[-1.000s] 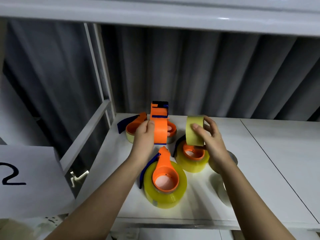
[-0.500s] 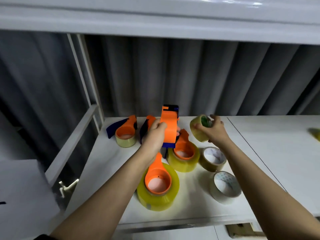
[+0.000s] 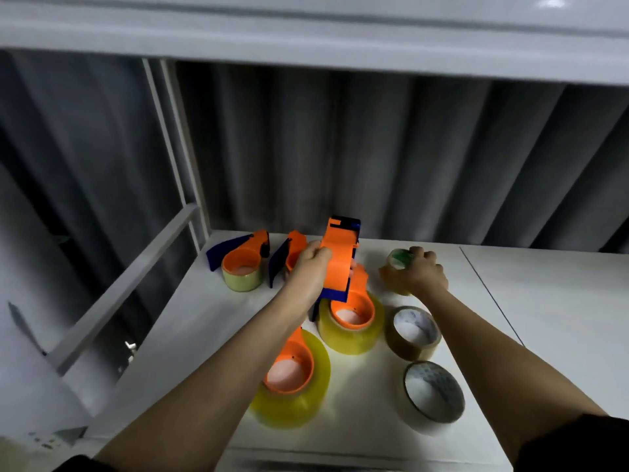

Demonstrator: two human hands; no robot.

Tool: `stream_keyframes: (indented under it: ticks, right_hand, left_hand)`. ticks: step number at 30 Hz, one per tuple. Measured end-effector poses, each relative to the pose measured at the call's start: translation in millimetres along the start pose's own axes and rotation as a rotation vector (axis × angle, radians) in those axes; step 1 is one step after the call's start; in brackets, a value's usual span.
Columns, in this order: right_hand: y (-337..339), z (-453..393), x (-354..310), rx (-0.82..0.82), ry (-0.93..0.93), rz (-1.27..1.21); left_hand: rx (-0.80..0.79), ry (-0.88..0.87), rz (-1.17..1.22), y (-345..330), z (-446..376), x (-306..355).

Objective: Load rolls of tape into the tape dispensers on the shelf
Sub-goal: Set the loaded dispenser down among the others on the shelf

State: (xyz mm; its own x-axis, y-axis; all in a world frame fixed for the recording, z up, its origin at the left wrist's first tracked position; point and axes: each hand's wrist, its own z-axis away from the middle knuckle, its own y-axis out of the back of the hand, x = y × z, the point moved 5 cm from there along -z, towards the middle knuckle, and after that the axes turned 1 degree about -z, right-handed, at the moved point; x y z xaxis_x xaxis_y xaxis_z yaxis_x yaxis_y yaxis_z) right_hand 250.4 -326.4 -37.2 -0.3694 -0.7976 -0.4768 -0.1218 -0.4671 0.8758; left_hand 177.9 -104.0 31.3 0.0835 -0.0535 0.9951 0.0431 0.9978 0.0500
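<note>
Storeroom or packing area: white metal shelf (image 3: 544, 301), corrugated wall (image 3: 374, 148), tape dispensers (image 3: 243, 267).

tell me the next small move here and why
Probably bring the tape roll in the right hand across to the orange dispenser held up by the left hand and seat it: that dispenser looks empty, and the two are apart.

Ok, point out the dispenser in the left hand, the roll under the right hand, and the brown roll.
held dispenser (image 3: 337, 264), head view, orange body.
gripped roll (image 3: 396, 264), head view, top rim.
brown roll (image 3: 403, 347), head view, outer wall.
</note>
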Motion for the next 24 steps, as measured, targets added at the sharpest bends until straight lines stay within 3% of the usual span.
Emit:
stream_keyframes:
  ticks: [20, 24]
  right_hand:
    - [-31, -12, 16, -0.056, 0.038, 0.179]
    - [-26, -9, 17, -0.047, 0.017, 0.144]
  left_hand:
    - [-0.114, -0.036, -0.030, -7, 1, 7]
    - [-0.056, -0.023, -0.013, -1, 1, 8]
